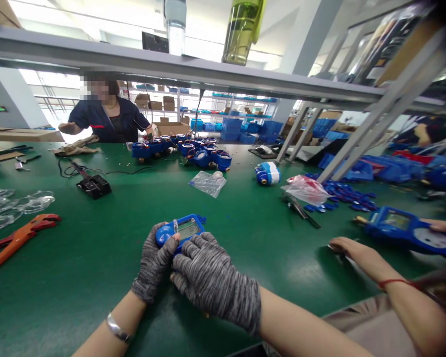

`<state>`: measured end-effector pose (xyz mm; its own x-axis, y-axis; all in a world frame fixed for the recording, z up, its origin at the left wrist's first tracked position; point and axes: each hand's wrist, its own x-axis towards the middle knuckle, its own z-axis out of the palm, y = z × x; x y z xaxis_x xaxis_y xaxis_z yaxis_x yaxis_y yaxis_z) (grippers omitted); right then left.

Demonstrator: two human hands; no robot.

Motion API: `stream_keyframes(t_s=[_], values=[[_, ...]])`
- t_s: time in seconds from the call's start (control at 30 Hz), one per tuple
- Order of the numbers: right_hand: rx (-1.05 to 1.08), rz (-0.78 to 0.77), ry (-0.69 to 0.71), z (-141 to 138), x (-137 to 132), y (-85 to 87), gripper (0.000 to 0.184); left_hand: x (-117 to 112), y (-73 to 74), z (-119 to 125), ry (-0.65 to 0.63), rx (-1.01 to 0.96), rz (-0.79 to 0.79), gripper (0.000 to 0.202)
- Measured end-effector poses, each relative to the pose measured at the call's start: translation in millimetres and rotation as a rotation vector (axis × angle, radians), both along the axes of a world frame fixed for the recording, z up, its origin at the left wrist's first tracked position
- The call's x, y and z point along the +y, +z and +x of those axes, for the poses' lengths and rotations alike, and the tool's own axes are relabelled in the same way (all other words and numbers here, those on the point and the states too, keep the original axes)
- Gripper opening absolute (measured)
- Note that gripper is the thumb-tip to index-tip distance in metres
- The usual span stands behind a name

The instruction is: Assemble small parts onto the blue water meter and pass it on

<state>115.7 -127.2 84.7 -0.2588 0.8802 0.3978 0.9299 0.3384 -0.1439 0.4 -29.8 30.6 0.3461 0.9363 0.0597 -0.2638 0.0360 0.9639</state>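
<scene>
Head view: green table [96, 258] in a workshop with shelving [208, 74].

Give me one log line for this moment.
left hand: holds blue meter | right hand: on meter | table: orange wrench at left | co-worker's hand at right

Open green bench [107, 258] L & ahead; orange wrench [20, 237] far L, co-worker's arm [371, 263] R.

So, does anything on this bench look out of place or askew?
One blue-and-white meter lies tipped on its side, apart from the cluster of blue meters. Otherwise nothing stands out; both hands grip a blue meter.
</scene>
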Motion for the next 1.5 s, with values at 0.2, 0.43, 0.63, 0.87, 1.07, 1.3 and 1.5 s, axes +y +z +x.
stream_keyframes(t_s=[0.2,0.43,0.63,0.87,1.07,1.3,1.5], values=[[0.595,-0.014,-0.027,70.7,21.7,-13.5,0.021,16.6,1.9,-7.3,-0.161,-0.067,-0.048,0.058],[0.481,-0.25,-0.565,127.9,87.6,-89.2,0.017,30.2,-2.4,-14.7,-0.33,-0.15,-0.144,0.05],[0.365,-0.297,-0.593,115.8,99.1,-99.3,0.022,23.3,-2.5,-13.3,-0.315,-0.302,-0.148,0.053],[0.305,-0.387,-0.503,130.0,103.9,-106.2,0.038,32.9,0.3,-16.2,-0.233,-0.236,-0.084,0.054],[0.33,-0.442,-0.518,145.8,80.1,-111.6,0.044,30.6,11.7,-25.5,-0.382,-0.196,-0.193,0.053],[0.546,-0.432,-0.49,147.1,63.7,-116.6,0.054,30.9,13.3,-22.3,-0.425,-0.276,-0.246,0.053],[0.725,-0.366,-0.367,126.2,51.5,-101.3,0.051,24.1,17.7,-19.5,-0.393,-0.271,-0.256,0.052]])
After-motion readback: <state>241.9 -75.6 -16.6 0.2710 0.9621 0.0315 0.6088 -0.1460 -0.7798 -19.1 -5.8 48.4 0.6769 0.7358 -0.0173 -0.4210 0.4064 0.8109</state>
